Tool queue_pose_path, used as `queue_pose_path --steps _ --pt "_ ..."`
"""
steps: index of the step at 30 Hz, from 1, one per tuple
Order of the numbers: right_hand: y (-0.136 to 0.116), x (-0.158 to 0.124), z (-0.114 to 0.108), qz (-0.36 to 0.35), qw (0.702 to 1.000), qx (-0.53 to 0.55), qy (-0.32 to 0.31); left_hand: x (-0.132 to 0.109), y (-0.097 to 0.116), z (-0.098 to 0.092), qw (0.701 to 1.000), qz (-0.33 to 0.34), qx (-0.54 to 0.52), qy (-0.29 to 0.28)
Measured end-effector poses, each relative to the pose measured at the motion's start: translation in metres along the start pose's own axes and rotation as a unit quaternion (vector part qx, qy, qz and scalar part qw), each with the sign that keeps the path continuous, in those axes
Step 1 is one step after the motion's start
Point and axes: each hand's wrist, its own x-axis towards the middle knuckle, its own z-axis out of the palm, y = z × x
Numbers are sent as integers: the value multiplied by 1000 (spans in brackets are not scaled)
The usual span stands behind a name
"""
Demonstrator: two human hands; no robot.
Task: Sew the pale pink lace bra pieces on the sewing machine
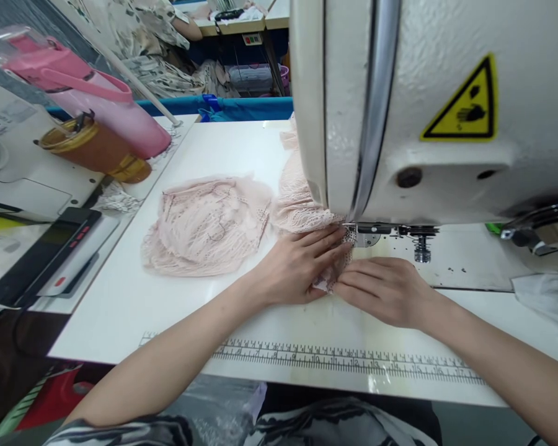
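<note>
Head view: lace (pixel 302 195) under sewing machine (pixel 423 31), two hands on it.
Lace, pale pink, lies on a white surface (pixel 116 303), bunched left of the machine head, its near edge running below the needle area. Left hand (pixel 309 263): laid flat on the lace, fingers extended toward the needle area, grasping nothing visible. Right hand (pixel 385 291): fingers bent, tips touching the lace's near edge; thumb hidden, so cannot tell whether it pinches. Second lace piece (pixel 209 226): spread, wrinkled, left of the first. Ruler strip (pixel 376 365): along the surface's near edge, partly behind the left forearm. Warning label (pixel 465 105): yellow triangle, on the machine. Upper left: pink flask (pixel 105 111), tilted-looking, beside brown cup (pixel 97 148). Far side: another person's sleeve (pixel 144 28).
</note>
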Motion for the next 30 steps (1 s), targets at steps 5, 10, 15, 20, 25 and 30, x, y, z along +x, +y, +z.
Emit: queue_pose_path --steps 5,10,15,20,25,30 --pt "-2 1 2 -3 1000 4 15 0 -4 -1 1000 9 -5 9" --pt "-1 -1 3 -2 1000 8 21 1 -3 1 1000 9 5 11" --pt "-1 -1 4 1 1000 5 18 0 -2 1 1000 2 10 10" --pt "-1 1 2 1 1000 10 22 0 -2 2 1000 -2 16 10" --pt "0 0 1 1 1000 7 19 1 -1 2 1000 -8 21 12" --pt "2 -3 1 5 1000 -1 4 3 2 2 999 -16 32 7"
